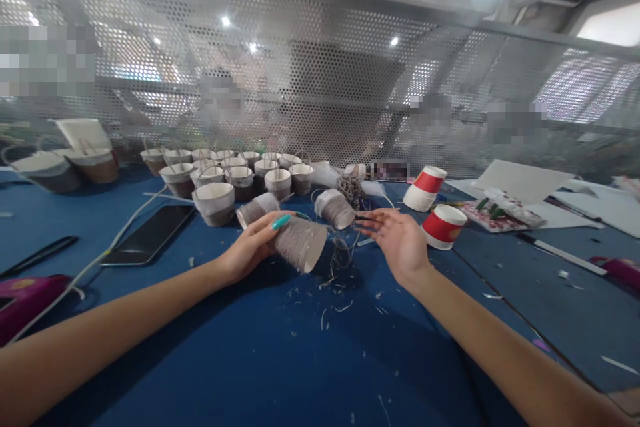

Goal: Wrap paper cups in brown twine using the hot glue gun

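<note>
1. The left hand has its fingers clasped around a grey twine-wrapped paper cup. The cup is tipped on its side low over the blue desk, with its open mouth facing down and to the right.
2. A small teal object shows at the tips of those fingers; what it is cannot be told.
3. The right hand is released, fingers spread. It is just right of the cup and apart from it.
4. Loose grey twine lies on the desk between the hands.
5. A cluster of similar wrapped cups stands behind. Two red-and-white paper cups sit to the right and a black phone to the left.
</note>
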Demonstrator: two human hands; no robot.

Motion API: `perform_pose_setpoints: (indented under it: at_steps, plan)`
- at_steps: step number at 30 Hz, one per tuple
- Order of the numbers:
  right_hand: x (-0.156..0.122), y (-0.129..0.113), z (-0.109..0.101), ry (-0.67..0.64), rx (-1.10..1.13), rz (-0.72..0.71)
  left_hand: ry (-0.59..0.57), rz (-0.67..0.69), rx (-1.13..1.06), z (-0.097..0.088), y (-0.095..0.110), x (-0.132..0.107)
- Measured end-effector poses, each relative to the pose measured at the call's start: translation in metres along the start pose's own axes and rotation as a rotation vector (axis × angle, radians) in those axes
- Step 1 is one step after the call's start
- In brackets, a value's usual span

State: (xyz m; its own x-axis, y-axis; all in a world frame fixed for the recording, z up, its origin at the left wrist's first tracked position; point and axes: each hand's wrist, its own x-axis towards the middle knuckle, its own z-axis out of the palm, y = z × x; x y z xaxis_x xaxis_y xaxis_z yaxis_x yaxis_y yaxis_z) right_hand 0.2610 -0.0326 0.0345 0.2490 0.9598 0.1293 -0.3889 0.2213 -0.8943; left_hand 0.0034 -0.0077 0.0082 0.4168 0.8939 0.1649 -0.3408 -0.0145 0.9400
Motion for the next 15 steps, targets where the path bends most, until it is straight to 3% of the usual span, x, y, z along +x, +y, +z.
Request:
perform_pose_setpoints:
  at_steps: [2,5,9,11,15]
  plan:
    - [0.004,0.000,-0.005,-0.015,-0.072,-0.161,-0.009,0.024,0.016,0.000,-0.001,0.000]
    - [-0.003,-0.003,-0.003,-0.245,-0.222,-0.275,-0.017,0.075,0.085,0.000,-0.003,0.001]
    - [-0.024,-0.006,0.011,-0.523,-0.180,-0.048,-0.046,0.163,0.200,-0.002,-0.005,0.001]
    - [-0.031,-0.005,0.016,-0.582,-0.126,0.047,-0.067,0.174,0.221,-0.003,-0.006,0.002]
    - [-0.031,-0.003,0.015,-0.625,-0.098,0.105,-0.093,0.189,0.220,-0.005,-0.007,0.002]
